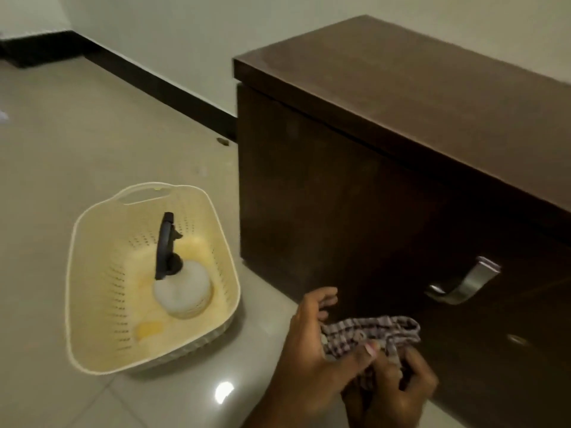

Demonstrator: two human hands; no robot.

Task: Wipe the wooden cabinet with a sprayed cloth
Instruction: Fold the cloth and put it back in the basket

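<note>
A dark brown wooden cabinet (386,125) stands against the wall on the right, with a metal handle (463,284) on its front. A checked cloth (370,335) is bunched low in front of the cabinet. My left hand (312,350) grips the cloth from the left, thumb on top. From below, my right hand (398,393) holds the same cloth. A white spray bottle (182,285) with a black trigger head stands in a cream plastic basket (92,304) on the floor to the left.
Glossy beige floor tiles (77,134) spread out to the left, with a dark skirting board (160,84) along the pale wall. A small round fitting (516,339) sits on the cabinet front below the handle.
</note>
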